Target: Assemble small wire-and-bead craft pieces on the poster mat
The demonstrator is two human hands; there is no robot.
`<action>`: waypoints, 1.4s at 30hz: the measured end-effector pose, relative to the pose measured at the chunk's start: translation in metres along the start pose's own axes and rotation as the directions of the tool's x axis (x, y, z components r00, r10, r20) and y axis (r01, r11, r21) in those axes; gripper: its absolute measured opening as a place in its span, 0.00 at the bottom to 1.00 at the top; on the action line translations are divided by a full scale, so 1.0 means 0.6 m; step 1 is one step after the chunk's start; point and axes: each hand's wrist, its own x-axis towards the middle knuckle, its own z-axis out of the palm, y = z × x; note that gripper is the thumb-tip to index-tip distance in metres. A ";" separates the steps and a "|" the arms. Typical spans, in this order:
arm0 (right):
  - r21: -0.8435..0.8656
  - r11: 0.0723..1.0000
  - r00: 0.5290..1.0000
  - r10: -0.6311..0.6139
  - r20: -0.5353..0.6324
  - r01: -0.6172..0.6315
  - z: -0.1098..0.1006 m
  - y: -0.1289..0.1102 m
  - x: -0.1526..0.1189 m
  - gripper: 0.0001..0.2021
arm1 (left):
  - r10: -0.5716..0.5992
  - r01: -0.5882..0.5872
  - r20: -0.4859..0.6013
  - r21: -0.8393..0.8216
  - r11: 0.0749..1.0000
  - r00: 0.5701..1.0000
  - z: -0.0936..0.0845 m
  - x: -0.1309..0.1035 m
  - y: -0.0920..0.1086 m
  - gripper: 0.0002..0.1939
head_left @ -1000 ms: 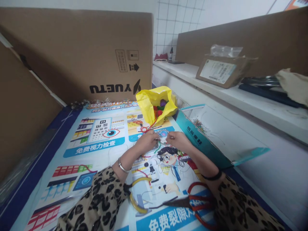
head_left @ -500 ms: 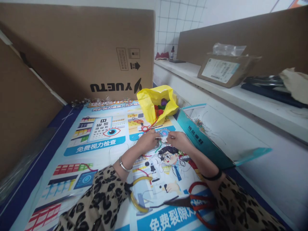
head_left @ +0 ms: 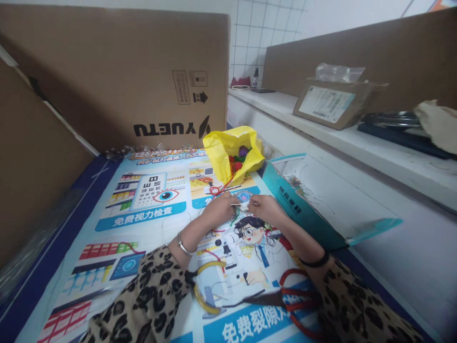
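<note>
Fingers of our left hand (head_left: 220, 209) pinch a thin pale strand (head_left: 236, 205), its long axis sideways, pointing toward our right hand (head_left: 267, 210), whose fingertips press together, on what we cannot tell. Below, our printed sheet (head_left: 171, 211) reads 免费视力检查; rightward, the teal box (head_left: 307, 220) says 精品童鞋; beyond, the carton (head_left: 117, 71) shows YUETU upside down.

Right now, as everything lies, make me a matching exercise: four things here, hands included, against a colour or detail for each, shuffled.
1. left hand
2. right hand
3. bag
4. scissors

A. red-handled
B. silver bangle on its wrist
C. yellow, mouth open
D. dark band on its wrist

Pairs: 1-B, 2-D, 3-C, 4-A.
</note>
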 end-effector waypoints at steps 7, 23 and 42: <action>-0.006 1.000 1.000 0.010 -0.012 -0.010 -0.003 -0.004 -0.001 0.07 | -0.038 0.036 0.029 0.059 0.998 0.999 -0.004 -0.002 0.011 0.20; -0.058 0.998 0.999 0.031 -0.024 -0.032 0.007 -0.003 0.007 0.04 | -0.040 0.038 0.031 0.084 0.996 0.999 -0.005 -0.001 0.010 0.19; -0.062 0.998 1.000 0.026 -0.008 -0.026 0.004 -0.005 0.005 0.05 | -0.050 0.047 0.032 0.104 0.993 0.998 -0.007 -0.001 0.016 0.19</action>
